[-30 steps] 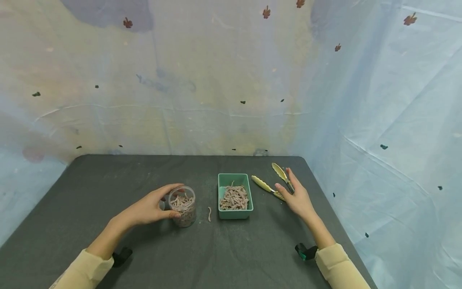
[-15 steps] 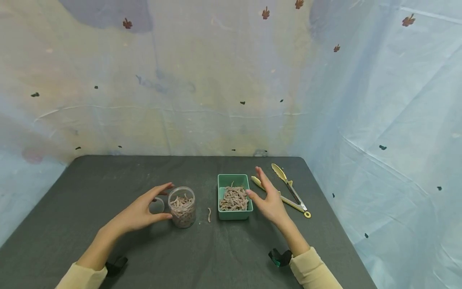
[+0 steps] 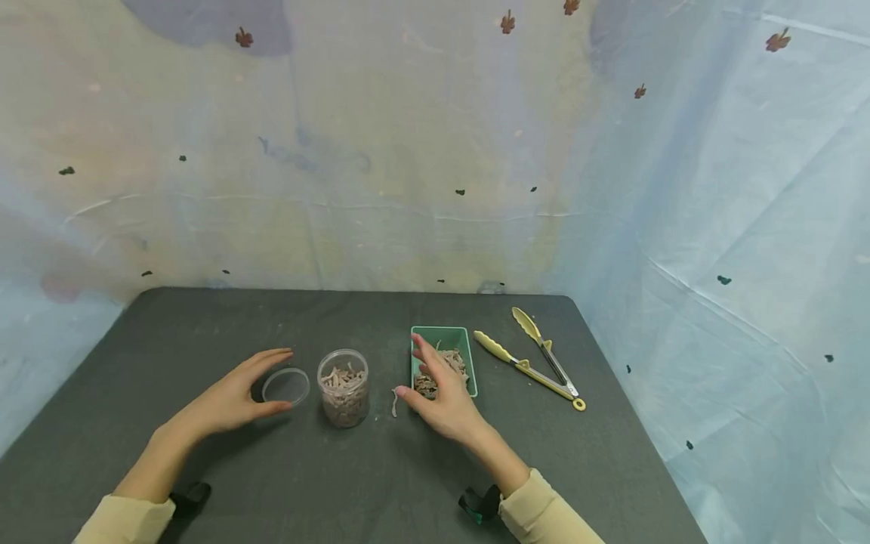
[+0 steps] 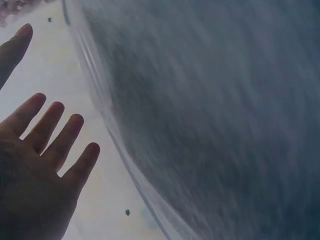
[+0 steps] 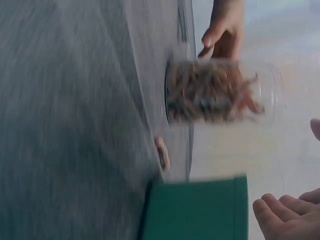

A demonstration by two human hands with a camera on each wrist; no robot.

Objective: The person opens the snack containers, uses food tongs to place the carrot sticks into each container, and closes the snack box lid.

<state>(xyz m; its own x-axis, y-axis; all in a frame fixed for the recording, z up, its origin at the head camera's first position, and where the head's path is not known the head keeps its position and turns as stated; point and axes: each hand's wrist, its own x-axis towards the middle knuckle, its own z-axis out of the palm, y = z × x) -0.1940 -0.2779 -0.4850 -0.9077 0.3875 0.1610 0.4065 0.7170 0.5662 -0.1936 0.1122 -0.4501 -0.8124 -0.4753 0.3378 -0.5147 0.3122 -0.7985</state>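
In the head view a clear round lid [image 3: 287, 387] lies on the dark table, between the spread thumb and fingers of my left hand [image 3: 223, 397]. That hand looks apart from the lid and holds nothing. Right of the lid stands a clear jar [image 3: 345, 408], upright, without a lid, filled with brownish-grey dried, twig-like pieces. My right hand [image 3: 445, 397], fingers extended, hovers over a green rectangular tray [image 3: 451, 337] of the same pieces and hides part of it. The right wrist view has the jar [image 5: 215, 92] beyond the tray's green wall [image 5: 195, 210].
One loose piece [image 3: 394, 404] lies between jar and tray. Yellow-tipped tongs [image 3: 537, 372] rest spread at the right of the table [image 3: 285, 483]. A pale patterned sheet [image 3: 381, 151] hangs behind and along the right side.
My left hand has let go of the jar and moved left to the lid. My right hand has come away from the tongs, leftwards over the tray.
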